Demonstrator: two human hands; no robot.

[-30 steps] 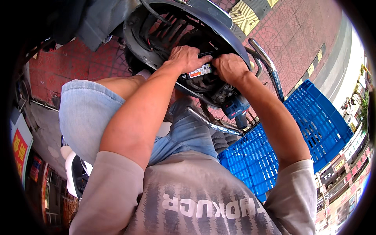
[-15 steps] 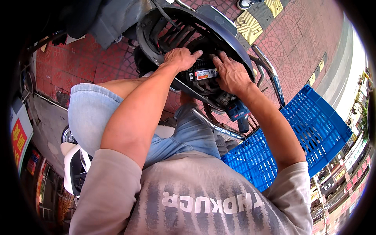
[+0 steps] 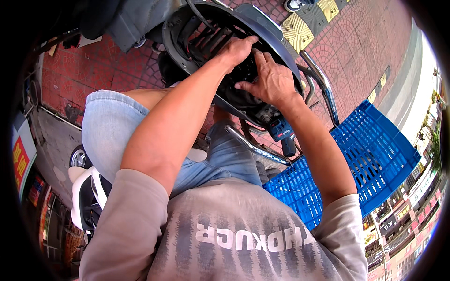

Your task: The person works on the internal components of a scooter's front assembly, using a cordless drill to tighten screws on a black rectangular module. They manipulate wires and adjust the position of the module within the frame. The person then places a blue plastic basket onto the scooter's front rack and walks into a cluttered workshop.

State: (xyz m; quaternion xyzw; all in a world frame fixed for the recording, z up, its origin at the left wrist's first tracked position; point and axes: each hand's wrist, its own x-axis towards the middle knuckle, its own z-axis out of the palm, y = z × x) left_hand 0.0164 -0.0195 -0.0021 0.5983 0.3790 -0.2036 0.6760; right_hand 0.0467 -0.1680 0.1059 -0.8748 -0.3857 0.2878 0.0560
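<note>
I am leaning over the open oval body [image 3: 276,44] of a dark scooter, both hands down in its cavity. At the far inner side, my left hand [image 3: 239,50] reaches in with its thumb extended; its other fingers are hidden, so I cannot tell whether they hold anything. Just right of it is my right hand [image 3: 273,80], its fingers stretched forward and its thumb spread to the left over the dark interior. Dark parts lie between and beneath the hands, too shadowed to name. A blue cordless power tool [image 3: 282,133] rests at the cavity's near right end.
A blue plastic crate [image 3: 375,154] stands to the right, beyond a chrome rail [image 3: 323,89]. Red patterned paving [image 3: 356,51] surrounds the scooter, with a yellow-and-black ramp [image 3: 297,30] at the back. Behind my left side is a white vehicle [image 3: 83,199].
My left hand has moved right and farther in, close to the right hand. The right thumb has swung out to the left. The black box with a white-and-orange label has gone from sight.
</note>
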